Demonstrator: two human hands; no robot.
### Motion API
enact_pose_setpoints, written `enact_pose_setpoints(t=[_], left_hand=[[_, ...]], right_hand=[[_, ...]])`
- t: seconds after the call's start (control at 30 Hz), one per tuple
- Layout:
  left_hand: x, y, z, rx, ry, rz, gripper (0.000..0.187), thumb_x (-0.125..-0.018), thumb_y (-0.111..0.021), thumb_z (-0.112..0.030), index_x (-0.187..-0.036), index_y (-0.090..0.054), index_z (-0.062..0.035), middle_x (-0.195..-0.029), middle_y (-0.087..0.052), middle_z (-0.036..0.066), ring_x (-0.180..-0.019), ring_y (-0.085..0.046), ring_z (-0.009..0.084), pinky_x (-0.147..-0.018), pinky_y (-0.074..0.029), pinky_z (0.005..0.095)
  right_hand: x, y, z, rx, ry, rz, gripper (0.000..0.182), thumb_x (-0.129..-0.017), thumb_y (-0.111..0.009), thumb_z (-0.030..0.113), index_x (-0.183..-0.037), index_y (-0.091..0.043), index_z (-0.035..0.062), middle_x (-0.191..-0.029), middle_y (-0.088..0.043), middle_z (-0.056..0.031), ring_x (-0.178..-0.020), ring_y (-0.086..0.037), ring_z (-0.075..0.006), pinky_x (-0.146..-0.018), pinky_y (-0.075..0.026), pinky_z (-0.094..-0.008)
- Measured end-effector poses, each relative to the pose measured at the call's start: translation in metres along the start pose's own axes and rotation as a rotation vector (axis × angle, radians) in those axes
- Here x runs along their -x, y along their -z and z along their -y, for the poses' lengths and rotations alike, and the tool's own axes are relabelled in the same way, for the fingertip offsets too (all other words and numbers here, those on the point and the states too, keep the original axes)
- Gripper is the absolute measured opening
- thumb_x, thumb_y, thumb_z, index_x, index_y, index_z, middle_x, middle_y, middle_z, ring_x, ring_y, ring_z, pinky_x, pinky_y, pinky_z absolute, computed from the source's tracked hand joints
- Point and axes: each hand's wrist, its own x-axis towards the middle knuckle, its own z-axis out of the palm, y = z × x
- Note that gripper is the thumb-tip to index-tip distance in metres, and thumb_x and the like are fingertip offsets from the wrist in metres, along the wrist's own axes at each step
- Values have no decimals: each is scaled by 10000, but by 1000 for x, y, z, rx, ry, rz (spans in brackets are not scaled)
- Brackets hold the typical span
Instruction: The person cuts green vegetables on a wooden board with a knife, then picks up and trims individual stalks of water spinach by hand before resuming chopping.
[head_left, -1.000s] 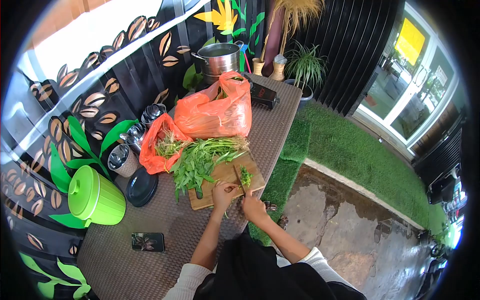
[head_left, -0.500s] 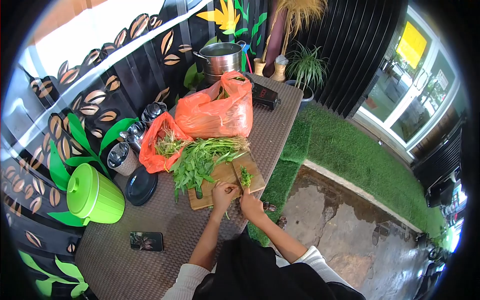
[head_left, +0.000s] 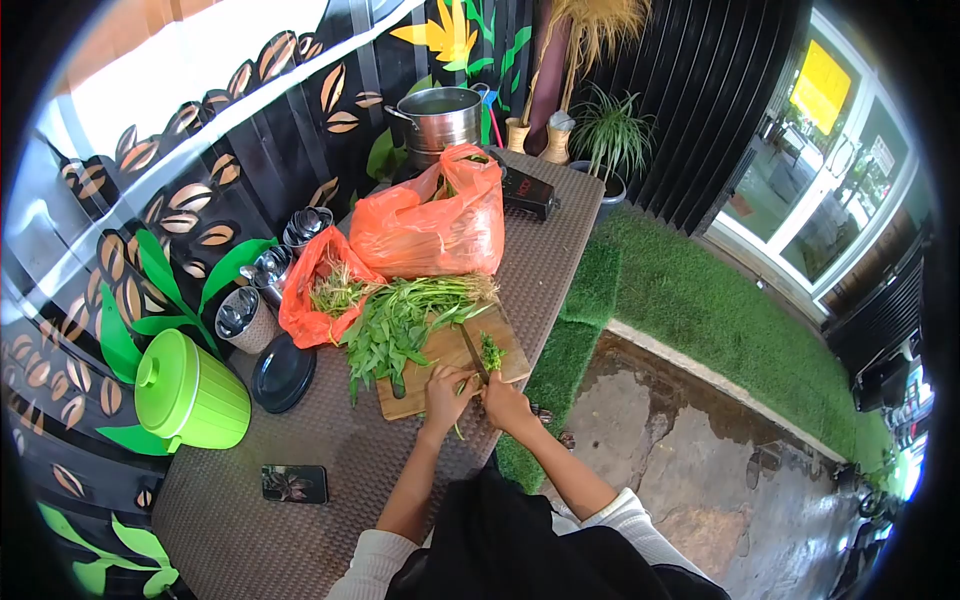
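My right hand [head_left: 506, 404] is closed round the handle of a knife [head_left: 471, 347], its blade pointing away from me over the wooden cutting board [head_left: 445, 347]. Just left of it, my left hand [head_left: 444, 398] pinches some green stems [head_left: 463, 385] at the board's near edge, beside the blade. A thin stem end hangs below that hand. Right of the knife lies a small heap of chopped greens [head_left: 491, 352]. A large bunch of leafy greens [head_left: 388, 325] covers the board's far left side, roots toward the right.
Behind the board sit a large orange plastic bag [head_left: 430, 225] and a smaller orange bag [head_left: 300, 318]. A steel pot [head_left: 440, 118], cutlery holders [head_left: 246, 318], dark plates [head_left: 283, 373], a green lidded bucket [head_left: 192, 390] and a phone [head_left: 294, 484] stand or lie around the woven table [head_left: 225, 540].
The knife blade has tilted left and shows more plainly. My left hand has shifted slightly, with the stems in its fingers now more visible. The chopped heap stays in place.
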Motion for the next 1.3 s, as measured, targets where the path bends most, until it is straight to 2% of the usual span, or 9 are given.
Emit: enact_pose_setpoints(t=[0.1,0.17,0.27,0.6,0.77,1.0,1.1,1.17,1.3], left_hand=[[0,0,0,61,12,-18,182,-705,-690,-30,-887,-690,-13,-810,-636,79,-791,-568,211,-702,-470,307],[0,2,-4,141,177,2,264,-697,-693,5,-956,-647,-16,-800,-632,63,-754,-560,174,-676,-463,281],[0,2,-2,188,190,-11,321,-709,-693,14,-1012,-595,-22,-793,-627,47,-718,-547,136,-668,-452,264],[2,-2,6,220,189,-12,286,-731,-695,-2,-991,-575,-17,-794,-634,44,-695,-525,118,-645,-433,254],[0,0,2,200,199,-15,292,-709,-703,7,-967,-568,-26,-755,-637,35,-674,-538,140,-632,-444,264],[4,-2,4,187,181,-9,254,-723,-710,-2,-939,-575,-13,-813,-636,65,-674,-567,164,-629,-464,295],[4,-5,2,186,185,-48,203,-722,-717,-22,-888,-600,-10,-880,-627,97,-763,-581,221,-689,-470,337],[2,3,-6,-34,-16,-35,161,-719,-721,-55,-842,-628,-10,-909,-610,119,-853,-552,290,-766,-453,377],[8,15,-16,-164,14,-70,154,-737,-703,-77,-858,-640,-5,-877,-600,124,-909,-518,327,-818,-427,394]], right_hand=[[15,0,10,3,-26,6,324,-941,-411,268,-1076,-379,-25,-832,-636,-265,-772,-644,-421,-655,-521,-505],[16,-1,15,21,-72,14,331,-939,-414,273,-1074,-382,-27,-839,-636,-267,-777,-642,-424,-662,-520,-507],[6,-7,9,31,-41,-1,348,-933,-427,284,-1072,-387,-32,-864,-632,-276,-798,-640,-425,-683,-519,-506],[1,-9,11,-19,-61,-3,323,-932,-434,278,-1044,-404,-23,-848,-627,-281,-779,-636,-434,-655,-520,-502],[2,-7,5,-41,20,-8,338,-933,-435,283,-1067,-393,-24,-823,-628,-280,-759,-638,-435,-636,-523,-501],[6,-20,8,78,-8,-123,344,-929,-443,287,-1072,-395,-22,-700,-640,-205,-655,-651,-384,-565,-530,-468],[6,-14,5,89,-5,-153,321,-929,-447,282,-1053,-398,-10,-685,-640,-193,-637,-651,-374,-548,-530,-461],[6,-14,4,73,-13,-155,310,-929,-447,280,-1040,-399,-5,-680,-640,-192,-633,-650,-374,-546,-530,-459],[6,-11,0,93,0,-155,289,-935,-438,278,-1008,-399,1,-684,-637,-201,-637,-648,-379,-546,-526,-461]])
